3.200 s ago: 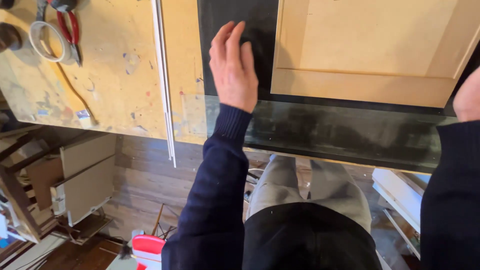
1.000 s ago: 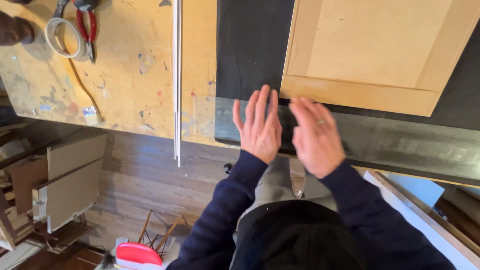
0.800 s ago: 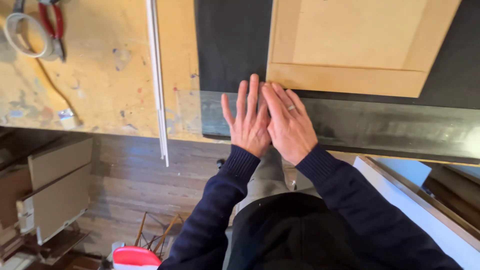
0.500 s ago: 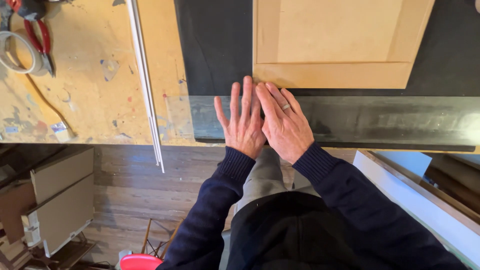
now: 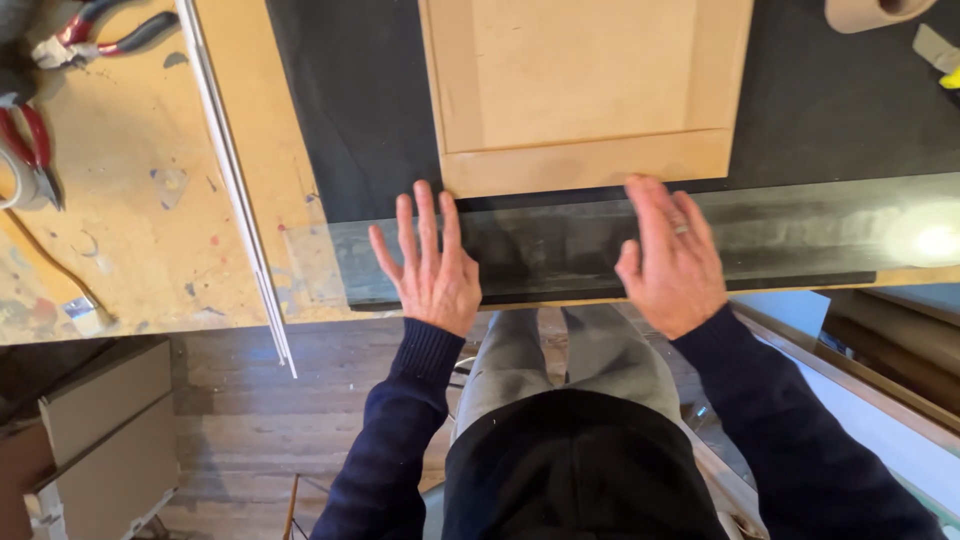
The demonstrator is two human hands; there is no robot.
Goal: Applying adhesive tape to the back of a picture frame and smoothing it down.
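Both hands lie flat, palm down, on a wide clear strip (image 5: 560,255) of shiny film that runs along the front edge of the bench (image 5: 130,260). The left hand (image 5: 430,270) has its fingers (image 5: 425,215) spread and straight, released, grasping nothing; the fingertips reach close to the lower edge of the brown board panel (image 5: 590,90). The right hand (image 5: 670,260) is also open and flat, fingers together, with a ring on one finger, and it presses on the strip well apart from the left hand. Its fingertips also come near the lower edge of the panel.

The clear strip covers the front border of a black sheet (image 5: 340,110) and goes a little past it on the left, over the bare wood of the bench. On the right side the strip shows a bright reflection of light. The brown panel lies on the black sheet, just behind the strip, between the two hands and above them in the view.

Left of the black sheet, a thin white rod (image 5: 240,200) lies across the bench and sticks out over its front edge. Further left are red-handled pliers (image 5: 100,35) and part of a tape roll (image 5: 15,180). At the top right corner another roll (image 5: 875,12) stands on the black sheet. The bench top has many paint stains. Below the bench, a wooden floor shows.
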